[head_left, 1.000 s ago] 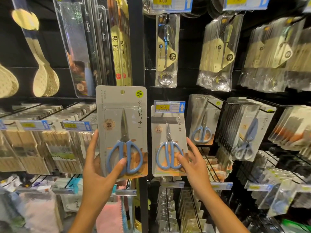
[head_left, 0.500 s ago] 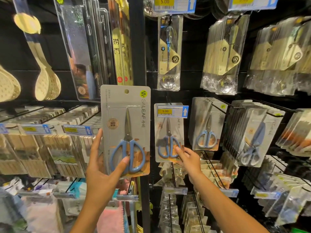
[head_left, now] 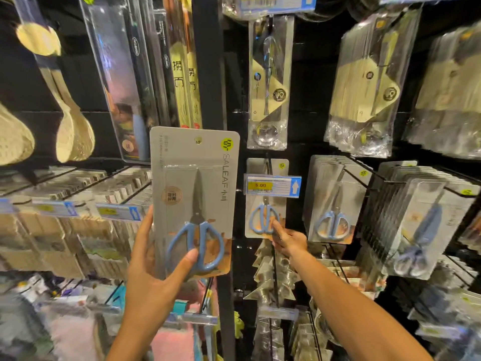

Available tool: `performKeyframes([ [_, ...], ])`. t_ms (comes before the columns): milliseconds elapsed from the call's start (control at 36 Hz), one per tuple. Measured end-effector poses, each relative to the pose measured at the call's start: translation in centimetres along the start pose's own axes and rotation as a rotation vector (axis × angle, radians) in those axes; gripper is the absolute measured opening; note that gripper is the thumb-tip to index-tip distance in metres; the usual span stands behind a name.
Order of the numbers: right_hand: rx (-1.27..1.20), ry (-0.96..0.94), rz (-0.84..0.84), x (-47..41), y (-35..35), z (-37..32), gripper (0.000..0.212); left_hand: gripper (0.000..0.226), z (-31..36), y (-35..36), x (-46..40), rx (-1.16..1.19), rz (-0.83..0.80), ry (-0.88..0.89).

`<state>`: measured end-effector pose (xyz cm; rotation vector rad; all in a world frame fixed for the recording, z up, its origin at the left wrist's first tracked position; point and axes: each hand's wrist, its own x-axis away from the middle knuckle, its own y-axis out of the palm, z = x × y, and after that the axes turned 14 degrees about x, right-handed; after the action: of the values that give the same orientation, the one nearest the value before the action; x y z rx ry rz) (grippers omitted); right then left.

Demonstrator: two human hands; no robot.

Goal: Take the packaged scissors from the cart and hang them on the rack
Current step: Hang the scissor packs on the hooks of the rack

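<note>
My left hand [head_left: 153, 269] grips a packaged pair of scissors [head_left: 194, 178], a grey card with blue handles, by its lower edge, thumb across the handles. It stands upright in front of the black rack post [head_left: 208, 61]. A second packaged pair [head_left: 263, 212] hangs at the back of a rack hook behind a blue price tag [head_left: 272, 186]. The fingertips of my right hand [head_left: 289, 239] press on the lower front of this hung package.
More scissors packs hang on hooks to the right [head_left: 333, 199] and far right [head_left: 416, 225]. Bagged spoons [head_left: 268, 82] hang above, wooden ladles [head_left: 73, 131] at the left. Rows of chopstick packs [head_left: 65, 217] fill the left hooks.
My right hand has pushed the hung scissors package back along its hook towards the rack. My left hand has kept the other package upright and lifted it slightly.
</note>
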<state>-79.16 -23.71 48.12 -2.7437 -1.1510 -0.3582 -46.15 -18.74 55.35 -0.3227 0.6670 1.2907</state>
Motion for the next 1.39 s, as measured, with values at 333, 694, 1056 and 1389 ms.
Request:
performKeyframes([
  [333, 0.02, 0.072, -0.32, 1.9, -2.7, 4.1, 0.075, 0.098, 1.7, 0.2, 0.6, 0.028, -0.016, -0.053],
  [694, 0.243, -0.547, -0.515, 19.7, -4.0, 0.4, 0.06, 0.097, 1.7, 0.6, 2.4, 0.036, -0.068, 0.005],
  [1056, 0.283, -0.776, -0.385, 23.8, -4.2, 0.7, 0.086, 0.092, 2.3, 3.3, 5.4, 0.085, -0.155, 0.003],
  [1389, 0.367, -0.703, -0.189, 20.6, -9.2, 5.1, 0.086, 0.061, 2.3, 5.3, -3.9, -0.199, -0.095, 0.46],
])
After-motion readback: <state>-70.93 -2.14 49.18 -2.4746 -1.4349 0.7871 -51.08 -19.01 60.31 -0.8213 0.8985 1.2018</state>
